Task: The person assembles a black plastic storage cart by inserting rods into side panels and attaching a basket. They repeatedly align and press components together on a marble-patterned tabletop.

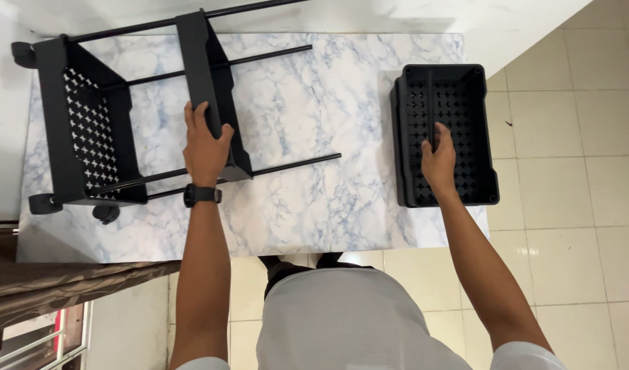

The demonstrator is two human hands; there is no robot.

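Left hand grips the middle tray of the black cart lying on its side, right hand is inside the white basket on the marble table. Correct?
Not quite. In the head view the basket is black, not white. The rest stands: the left hand grips the cart's middle tray, and the right hand is inside the basket on the marble table.

Both arms stretched forward, hands apart and palms down.

The left hand is at the left of the view, with the forearm almost straight and pointing away from the body. Its fingers are extended and slightly curled at the tips, the thumb is spread to the right side, and the hand is closed in a grasp. A dark watch sits on the left wrist. The right hand is further to the right, well apart from the left one. Its arm goes diagonally up and inward from the shoulder. The fingers are bent and pinched together with the thumb.
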